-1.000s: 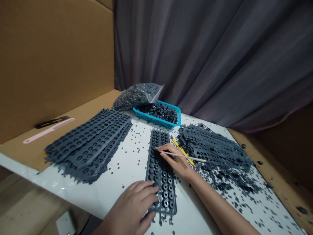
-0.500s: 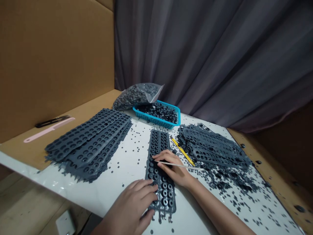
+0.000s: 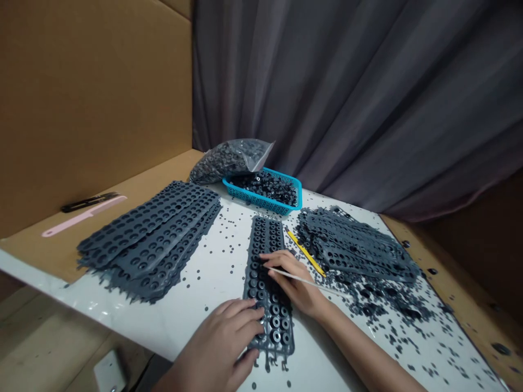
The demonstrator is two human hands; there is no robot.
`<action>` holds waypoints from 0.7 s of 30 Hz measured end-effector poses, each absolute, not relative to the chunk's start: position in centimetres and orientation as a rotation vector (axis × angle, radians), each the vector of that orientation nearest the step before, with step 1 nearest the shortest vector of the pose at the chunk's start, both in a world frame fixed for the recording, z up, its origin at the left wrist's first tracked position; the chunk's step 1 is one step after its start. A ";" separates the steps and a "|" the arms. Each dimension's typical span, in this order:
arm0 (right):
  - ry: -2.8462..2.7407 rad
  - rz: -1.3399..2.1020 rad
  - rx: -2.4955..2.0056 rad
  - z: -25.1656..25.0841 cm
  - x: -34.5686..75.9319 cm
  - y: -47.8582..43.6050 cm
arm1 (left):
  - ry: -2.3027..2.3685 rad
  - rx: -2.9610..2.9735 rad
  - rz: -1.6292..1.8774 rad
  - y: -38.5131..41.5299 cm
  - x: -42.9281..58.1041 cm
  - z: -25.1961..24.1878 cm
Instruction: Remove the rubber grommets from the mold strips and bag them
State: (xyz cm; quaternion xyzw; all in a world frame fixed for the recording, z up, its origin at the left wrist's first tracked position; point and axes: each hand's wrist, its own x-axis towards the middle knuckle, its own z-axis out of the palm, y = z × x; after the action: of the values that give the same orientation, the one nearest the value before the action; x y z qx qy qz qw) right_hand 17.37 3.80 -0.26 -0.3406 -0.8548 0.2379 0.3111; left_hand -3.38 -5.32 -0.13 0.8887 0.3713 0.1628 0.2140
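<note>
A dark grey rubber sheet (image 3: 267, 234) with rows of round moulded parts lies lengthwise in front of me on the white table. Across its near left edge rests my left hand (image 3: 223, 340), fingers stretched out and holding nothing. My right hand (image 3: 296, 280) is over the middle of the sheet, pinching a thin white stick (image 3: 314, 283). The stick's tip points left at the round parts, and its far end sticks out to the right past the hand. Whether the tip touches a part, I cannot tell.
More grey sheets (image 3: 151, 239) lie stacked at left, others (image 3: 355, 245) at right among scattered black bits. A blue basket (image 3: 261, 202) of black parts and a filled plastic bag (image 3: 229, 160) stand behind. A yellow cutter (image 3: 306, 253) and a pink knife-shaped tool (image 3: 84, 216) lie nearby.
My right hand and the stick have shifted slightly to the right, the stick's outer end now lower. My left hand stays on the sheet.
</note>
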 end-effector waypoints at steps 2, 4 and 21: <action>-2.250 0.755 -0.891 -0.2 17.2 3.0 | 1.028 2.472 0.461 -5.3 -3.4 -0.1; -2.253 0.825 -0.893 -0.4 17.2 2.5 | 1.026 2.474 0.477 -5.2 -3.3 -0.2; -2.463 0.470 -0.805 -1.2 17.1 3.1 | 1.033 2.441 0.518 -5.4 -3.5 -0.5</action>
State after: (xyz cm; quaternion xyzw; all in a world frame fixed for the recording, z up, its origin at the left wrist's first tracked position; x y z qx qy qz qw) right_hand 17.06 3.12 -1.20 -0.2957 -0.9052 0.1728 0.2514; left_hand -3.45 -5.44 -0.53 0.8820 0.3732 0.1873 0.2185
